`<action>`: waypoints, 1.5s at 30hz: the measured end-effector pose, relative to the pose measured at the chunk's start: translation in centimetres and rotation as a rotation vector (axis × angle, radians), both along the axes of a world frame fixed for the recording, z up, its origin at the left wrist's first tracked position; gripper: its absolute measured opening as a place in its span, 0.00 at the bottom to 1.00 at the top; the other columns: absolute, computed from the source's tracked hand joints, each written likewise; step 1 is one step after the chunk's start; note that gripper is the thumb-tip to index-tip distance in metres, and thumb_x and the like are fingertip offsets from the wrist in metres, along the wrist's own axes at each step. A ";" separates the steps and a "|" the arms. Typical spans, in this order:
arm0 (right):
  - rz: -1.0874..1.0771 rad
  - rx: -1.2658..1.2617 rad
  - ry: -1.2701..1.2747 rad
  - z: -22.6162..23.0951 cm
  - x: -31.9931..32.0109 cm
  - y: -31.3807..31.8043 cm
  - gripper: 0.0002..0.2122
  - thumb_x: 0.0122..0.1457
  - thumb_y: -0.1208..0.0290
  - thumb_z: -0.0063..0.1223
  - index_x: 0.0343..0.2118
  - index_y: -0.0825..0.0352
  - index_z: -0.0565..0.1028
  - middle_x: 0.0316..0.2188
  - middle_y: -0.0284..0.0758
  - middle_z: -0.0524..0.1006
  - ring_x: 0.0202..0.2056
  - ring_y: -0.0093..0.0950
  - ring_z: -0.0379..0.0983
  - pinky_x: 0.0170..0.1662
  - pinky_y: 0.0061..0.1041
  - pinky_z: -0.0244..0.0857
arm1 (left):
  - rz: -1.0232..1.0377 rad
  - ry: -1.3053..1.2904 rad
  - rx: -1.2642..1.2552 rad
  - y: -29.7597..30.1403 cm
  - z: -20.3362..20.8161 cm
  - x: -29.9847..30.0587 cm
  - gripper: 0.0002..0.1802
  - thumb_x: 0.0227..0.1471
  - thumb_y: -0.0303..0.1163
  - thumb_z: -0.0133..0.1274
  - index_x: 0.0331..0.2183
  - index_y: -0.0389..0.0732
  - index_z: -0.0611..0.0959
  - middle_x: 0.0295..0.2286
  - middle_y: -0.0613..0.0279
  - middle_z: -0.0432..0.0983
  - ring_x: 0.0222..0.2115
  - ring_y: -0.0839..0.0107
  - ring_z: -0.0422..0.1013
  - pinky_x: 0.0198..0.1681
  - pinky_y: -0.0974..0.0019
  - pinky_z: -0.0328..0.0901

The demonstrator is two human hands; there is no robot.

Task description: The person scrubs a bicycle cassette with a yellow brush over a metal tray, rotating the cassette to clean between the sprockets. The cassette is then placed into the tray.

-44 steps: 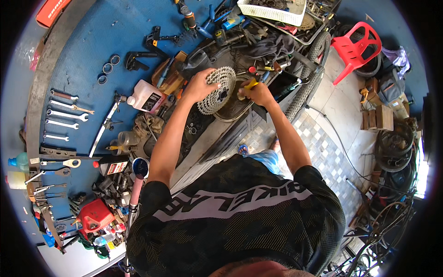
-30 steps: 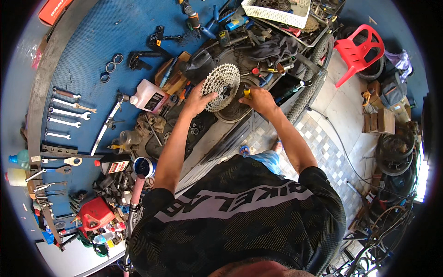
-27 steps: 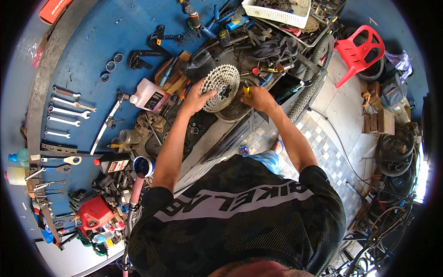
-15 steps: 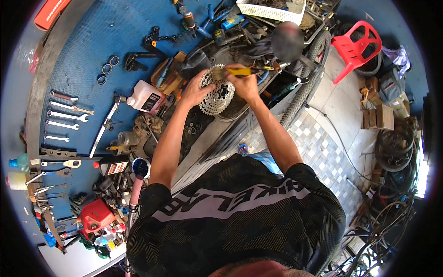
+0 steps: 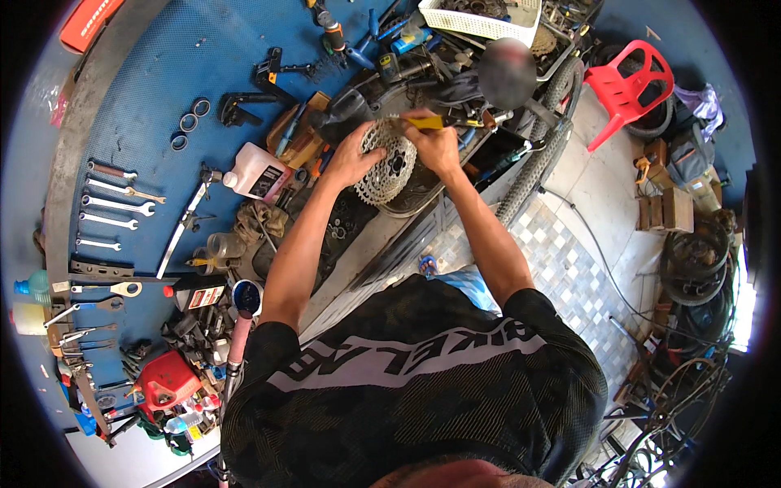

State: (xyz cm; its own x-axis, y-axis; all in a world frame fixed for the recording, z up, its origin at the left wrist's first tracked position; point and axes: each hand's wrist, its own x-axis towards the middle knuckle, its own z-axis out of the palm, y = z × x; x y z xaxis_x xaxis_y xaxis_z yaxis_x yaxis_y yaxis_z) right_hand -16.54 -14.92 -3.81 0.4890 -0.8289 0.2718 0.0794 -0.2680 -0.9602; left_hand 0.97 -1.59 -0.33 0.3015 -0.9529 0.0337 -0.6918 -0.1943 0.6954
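A silvery bicycle cassette (image 5: pixel 381 180) is held tilted in front of me. My left hand (image 5: pixel 350 161) grips its left edge, with the thumb lying across the sprockets. My right hand (image 5: pixel 436 148) is closed around a yellow-handled brush (image 5: pixel 426 123) at the cassette's upper right side. The bristle end is hard to make out against the sprockets. Below the cassette shows the rim of a round basin (image 5: pixel 400 214). A dark cloth-like sheet with small parts (image 5: pixel 340 224) lies to the left, beneath my left forearm.
On the left stand a pinkish jug (image 5: pixel 259 171) and glass jars (image 5: pixel 224 244). Several wrenches (image 5: pixel 118 203) line the blue bench mat (image 5: pixel 154 98). A bicycle tyre (image 5: pixel 521 191) lies close to my right forearm. Farther right is a red plastic chair (image 5: pixel 630 85).
My right hand and the brush have shifted slightly, and less of the yellow handle shows. The cassette has moved a little to the right in my left hand.
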 end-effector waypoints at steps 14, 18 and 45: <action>0.012 0.330 -0.324 -3.4 1.6 -2.4 0.10 0.61 0.69 0.64 0.44 0.63 0.86 0.31 0.33 0.86 0.33 0.18 0.80 0.39 0.26 0.75 | -0.007 -0.067 -0.015 -0.7 -1.0 0.7 0.41 0.57 0.39 0.67 0.66 0.35 0.70 0.56 0.44 0.78 0.58 0.56 0.74 0.63 0.56 0.65; -0.114 0.109 0.079 -5.0 0.4 -3.7 0.12 0.59 0.68 0.63 0.44 0.63 0.86 0.30 0.34 0.87 0.33 0.27 0.85 0.41 0.29 0.77 | 0.006 0.057 -0.024 -0.5 -2.2 1.7 0.39 0.59 0.36 0.66 0.66 0.33 0.70 0.55 0.46 0.79 0.55 0.60 0.75 0.61 0.58 0.67; 0.185 -0.327 0.633 -5.7 -4.4 -1.4 0.15 0.59 0.63 0.60 0.46 0.64 0.81 0.40 0.50 0.84 0.45 0.53 0.81 0.50 0.51 0.74 | -0.008 0.222 -0.012 0.2 -0.7 0.6 0.37 0.57 0.33 0.67 0.63 0.34 0.72 0.54 0.52 0.80 0.54 0.64 0.75 0.61 0.60 0.66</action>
State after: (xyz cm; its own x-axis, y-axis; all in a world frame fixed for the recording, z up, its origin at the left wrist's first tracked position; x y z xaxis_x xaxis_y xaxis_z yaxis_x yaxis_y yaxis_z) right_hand -20.98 -16.28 -9.50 0.7585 -0.6424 0.1099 -0.3918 -0.5842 -0.7107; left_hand 1.57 -1.43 -0.99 0.2952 -0.9552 -0.0217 -0.5226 -0.1804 0.8333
